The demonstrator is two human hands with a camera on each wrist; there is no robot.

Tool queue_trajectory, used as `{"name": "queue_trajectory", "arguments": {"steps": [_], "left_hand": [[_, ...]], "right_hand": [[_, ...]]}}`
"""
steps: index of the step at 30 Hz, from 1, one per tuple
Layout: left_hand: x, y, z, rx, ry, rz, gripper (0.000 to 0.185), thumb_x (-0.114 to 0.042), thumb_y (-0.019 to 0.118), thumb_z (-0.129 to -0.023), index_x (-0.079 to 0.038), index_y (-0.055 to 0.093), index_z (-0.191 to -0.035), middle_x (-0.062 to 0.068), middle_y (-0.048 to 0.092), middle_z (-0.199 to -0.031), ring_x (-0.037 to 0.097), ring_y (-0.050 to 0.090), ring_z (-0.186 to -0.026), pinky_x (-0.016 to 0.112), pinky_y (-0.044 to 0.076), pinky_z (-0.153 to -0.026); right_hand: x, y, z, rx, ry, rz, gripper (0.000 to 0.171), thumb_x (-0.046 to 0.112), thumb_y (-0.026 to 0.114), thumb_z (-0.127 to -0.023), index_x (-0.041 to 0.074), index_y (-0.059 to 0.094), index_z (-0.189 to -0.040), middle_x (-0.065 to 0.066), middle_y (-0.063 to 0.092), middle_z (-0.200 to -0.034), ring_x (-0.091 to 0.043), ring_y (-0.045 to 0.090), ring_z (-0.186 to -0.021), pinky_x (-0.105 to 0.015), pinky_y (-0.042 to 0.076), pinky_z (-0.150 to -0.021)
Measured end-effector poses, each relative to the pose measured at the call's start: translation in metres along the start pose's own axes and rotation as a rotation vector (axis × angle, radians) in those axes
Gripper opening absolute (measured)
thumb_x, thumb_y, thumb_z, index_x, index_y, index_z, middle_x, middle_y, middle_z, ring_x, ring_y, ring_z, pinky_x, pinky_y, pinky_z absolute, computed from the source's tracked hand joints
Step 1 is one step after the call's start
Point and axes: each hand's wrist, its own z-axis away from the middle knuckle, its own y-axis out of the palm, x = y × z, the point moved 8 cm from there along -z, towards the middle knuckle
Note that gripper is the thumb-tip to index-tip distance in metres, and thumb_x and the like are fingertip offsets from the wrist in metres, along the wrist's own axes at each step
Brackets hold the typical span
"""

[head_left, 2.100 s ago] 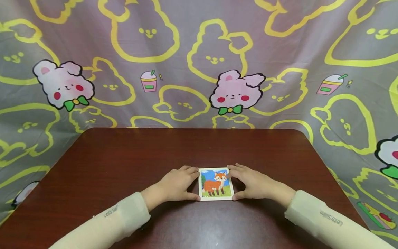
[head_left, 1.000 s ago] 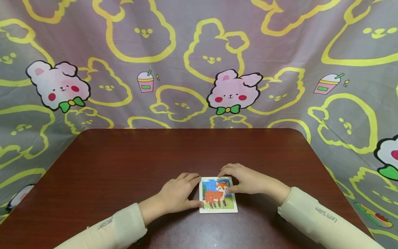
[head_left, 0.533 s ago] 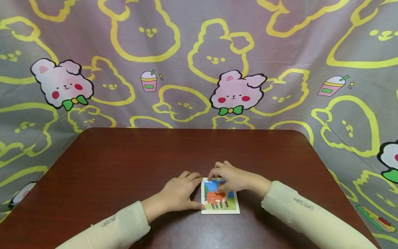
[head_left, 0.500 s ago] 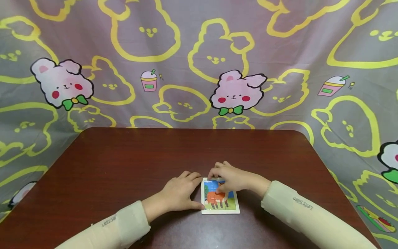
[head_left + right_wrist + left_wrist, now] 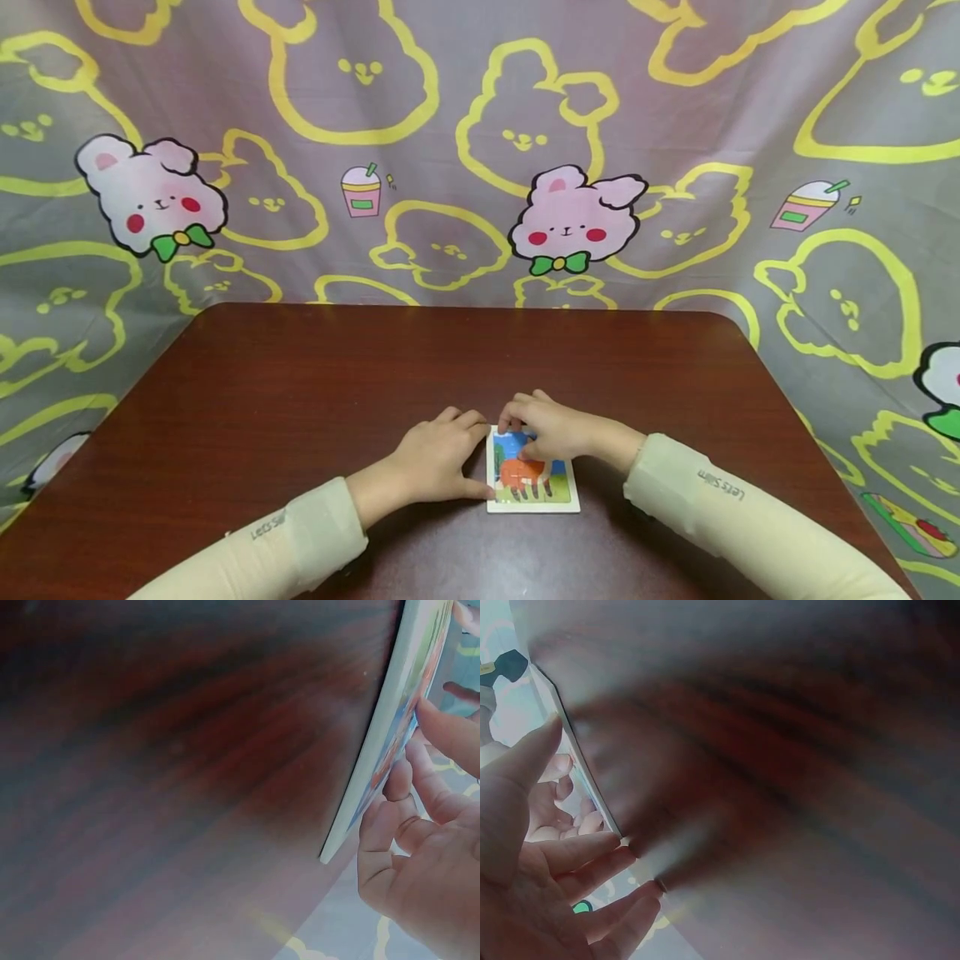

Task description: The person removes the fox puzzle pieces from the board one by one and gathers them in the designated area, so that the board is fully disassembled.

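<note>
A square fox jigsaw puzzle [image 5: 557, 489] in a white frame lies flat on the dark table. My left hand [image 5: 435, 461] stands at its left side, thumb by the near left corner and fingertips by the far left one. In the left wrist view, the left fingers [image 5: 592, 851] are extended along the frame's edge [image 5: 595, 784]. Over the picture's upper part is my right hand [image 5: 561, 429], covering the fox's head. Its thumb [image 5: 450, 727] and bent fingers touch the picture in the right wrist view. Whether they pinch a piece cannot be told.
The reddish-brown table [image 5: 337, 375] extends beyond the puzzle on all sides. A grey curtain [image 5: 450, 100] with cartoon rabbits and yellow outlines hangs behind and at both sides.
The puzzle has shifted nearer to me since the earliest frame. My right hand has left its right edge and moved leftward over the picture. My left hand stays at the left edge.
</note>
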Motion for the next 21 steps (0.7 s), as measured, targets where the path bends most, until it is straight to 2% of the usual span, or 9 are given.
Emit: {"name": "queue_trajectory", "arguments": {"steps": [14,21], "left_hand": [[-0.0007,-0.0014,-0.0016,-0.01,0.006,0.013,0.084,-0.069,0.075,-0.072,-0.012,0.062,-0.134,-0.002,0.062,-0.129,0.021,0.055,-0.118,0.038,0.059,-0.075],[-0.0002,-0.0012,-0.0012,-0.007,0.0,0.009,0.085,-0.069,0.075,-0.072,-0.012,0.062,-0.133,-0.002,0.062,-0.13,0.021,0.055,-0.117,0.038,0.059,-0.075]], "right_hand": [[0.0011,0.0007,-0.0018,0.035,0.004,-0.011,0.028,0.001,0.074,-0.083,0.013,0.062,-0.105,-0.001,0.054,-0.104,-0.018,0.039,-0.099,-0.032,0.039,-0.085],[0.0015,0.001,-0.0004,0.013,-0.002,-0.021,0.032,-0.001,0.072,-0.083,0.012,0.062,-0.111,0.0,0.053,-0.105,-0.017,0.04,-0.099,-0.032,0.039,-0.086]]}}
